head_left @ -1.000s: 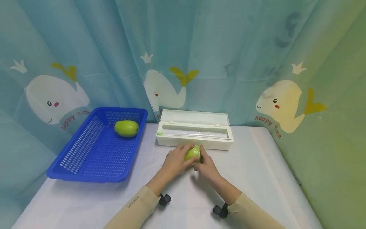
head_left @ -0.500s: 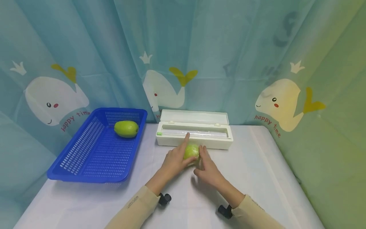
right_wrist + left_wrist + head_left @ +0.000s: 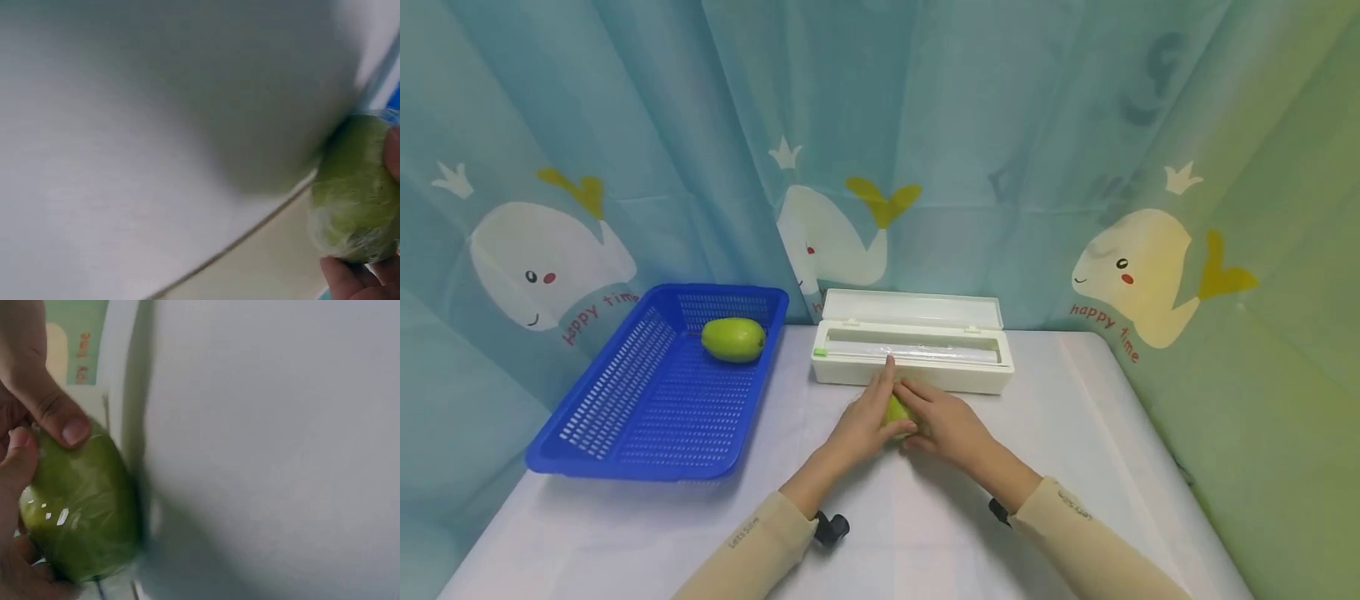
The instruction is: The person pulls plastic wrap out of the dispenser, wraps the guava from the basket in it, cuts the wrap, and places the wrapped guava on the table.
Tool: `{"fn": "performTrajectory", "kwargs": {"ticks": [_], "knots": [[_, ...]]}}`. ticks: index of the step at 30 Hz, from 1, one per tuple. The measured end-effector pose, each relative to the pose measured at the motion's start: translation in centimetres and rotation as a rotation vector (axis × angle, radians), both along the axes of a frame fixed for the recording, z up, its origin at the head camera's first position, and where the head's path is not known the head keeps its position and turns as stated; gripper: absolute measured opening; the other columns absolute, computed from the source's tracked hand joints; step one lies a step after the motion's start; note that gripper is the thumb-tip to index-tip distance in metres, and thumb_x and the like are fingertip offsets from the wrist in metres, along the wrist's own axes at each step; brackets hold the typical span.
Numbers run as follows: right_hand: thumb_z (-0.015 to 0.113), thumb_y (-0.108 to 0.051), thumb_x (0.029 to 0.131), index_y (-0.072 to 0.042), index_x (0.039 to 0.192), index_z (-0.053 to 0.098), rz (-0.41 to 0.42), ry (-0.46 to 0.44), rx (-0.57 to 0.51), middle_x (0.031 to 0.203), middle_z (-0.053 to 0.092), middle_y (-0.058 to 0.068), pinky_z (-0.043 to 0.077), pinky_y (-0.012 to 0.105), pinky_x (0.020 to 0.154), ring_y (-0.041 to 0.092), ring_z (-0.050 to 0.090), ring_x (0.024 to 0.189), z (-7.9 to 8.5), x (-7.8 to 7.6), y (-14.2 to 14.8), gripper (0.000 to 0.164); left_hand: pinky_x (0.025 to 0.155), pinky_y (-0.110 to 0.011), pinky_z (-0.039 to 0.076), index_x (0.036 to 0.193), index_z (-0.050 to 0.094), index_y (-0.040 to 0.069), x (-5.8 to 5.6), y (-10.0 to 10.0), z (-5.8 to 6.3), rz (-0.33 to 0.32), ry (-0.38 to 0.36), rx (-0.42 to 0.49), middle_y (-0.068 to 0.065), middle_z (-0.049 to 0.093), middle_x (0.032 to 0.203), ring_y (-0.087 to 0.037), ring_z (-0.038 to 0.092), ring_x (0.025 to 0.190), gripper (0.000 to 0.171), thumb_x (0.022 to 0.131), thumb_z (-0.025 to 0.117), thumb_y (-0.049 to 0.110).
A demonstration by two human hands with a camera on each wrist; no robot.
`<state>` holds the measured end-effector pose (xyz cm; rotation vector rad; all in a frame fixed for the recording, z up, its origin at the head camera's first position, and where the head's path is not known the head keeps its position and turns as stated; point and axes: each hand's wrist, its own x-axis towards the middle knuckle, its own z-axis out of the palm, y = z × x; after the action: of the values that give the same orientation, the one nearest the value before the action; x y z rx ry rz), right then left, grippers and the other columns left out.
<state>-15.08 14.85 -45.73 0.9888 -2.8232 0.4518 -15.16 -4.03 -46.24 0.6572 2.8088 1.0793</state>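
Observation:
A green oval fruit (image 3: 897, 410), much like a mango, is held between my two hands above the table in front of the white box. Clear cling film wraps it, shiny and wrinkled, as the left wrist view of the fruit (image 3: 87, 506) shows. My left hand (image 3: 859, 423) grips its left side, thumb near me and forefinger pointing forward. From the right, my right hand (image 3: 953, 423) holds it with fingers over the far side and thumb close to the left thumb. In the right wrist view the fruit's end (image 3: 353, 194) has bunched film.
Behind the hands stands a white cling film box (image 3: 917, 377), lid (image 3: 910, 308) raised, with a film roll (image 3: 917, 350) inside. To the left, a blue basket (image 3: 640, 465) holds another green fruit (image 3: 733, 339). A curtain (image 3: 970, 167) hangs behind the white-covered table (image 3: 1075, 433).
My right hand has moved left and forward, its fingers now folded over the fruit and covering more of it. My left forefinger has stretched forward off the fruit.

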Motion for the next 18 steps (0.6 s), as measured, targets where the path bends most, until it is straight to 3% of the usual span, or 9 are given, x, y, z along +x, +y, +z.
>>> {"fn": "performTrajectory", "kwargs": {"ticks": [6, 10, 15, 18], "knots": [[0.089, -0.036, 0.072, -0.017, 0.152, 0.042, -0.041, 0.024, -0.046, 0.144, 0.054, 0.009, 0.053, 0.047, 0.094, 0.032, 0.061, 0.12, -1.0, 0.5, 0.5, 0.095, 0.118, -0.057, 0.024, 0.158, -0.004, 0.0, 1.1, 0.9, -0.6, 0.077, 0.061, 0.007, -0.028, 0.02, 0.16, -0.042, 0.025, 0.147, 0.116, 0.085, 0.073, 0.047], [0.089, -0.035, 0.072, -0.012, 0.151, 0.042, -0.055, -0.002, -0.056, 0.142, 0.056, 0.01, 0.054, 0.047, 0.092, 0.032, 0.063, 0.115, -1.1, 0.6, 0.4, 0.095, 0.116, -0.058, 0.028, 0.158, -0.004, 0.0, 1.9, 1.0, -0.5, 0.115, 0.073, 0.001, -0.034, 0.023, 0.157, -0.047, 0.025, 0.146, 0.114, 0.087, 0.072, 0.048], [0.09, -0.039, 0.07, -0.017, 0.158, 0.028, -0.105, -0.133, -0.021, 0.14, 0.056, 0.012, 0.054, 0.047, 0.091, 0.032, 0.066, 0.106, -0.3, -0.1, 1.0, 0.11, 0.115, -0.057, 0.031, 0.16, 0.0, 0.007, 2.0, -0.2, 0.2, 0.111, 0.042, 0.014, -0.025, 0.023, 0.16, -0.042, 0.026, 0.147, 0.099, 0.096, 0.059, 0.052], [0.09, -0.039, 0.07, -0.018, 0.157, 0.031, -0.11, -0.161, 0.009, 0.141, 0.053, 0.012, 0.054, 0.046, 0.09, 0.032, 0.064, 0.107, 0.1, -0.1, 0.9, 0.108, 0.117, -0.056, 0.028, 0.16, 0.007, 0.006, 2.2, -1.0, 0.4, 0.088, -0.002, 0.044, -0.019, 0.02, 0.163, -0.038, 0.024, 0.148, 0.085, 0.101, 0.05, 0.05]]}}
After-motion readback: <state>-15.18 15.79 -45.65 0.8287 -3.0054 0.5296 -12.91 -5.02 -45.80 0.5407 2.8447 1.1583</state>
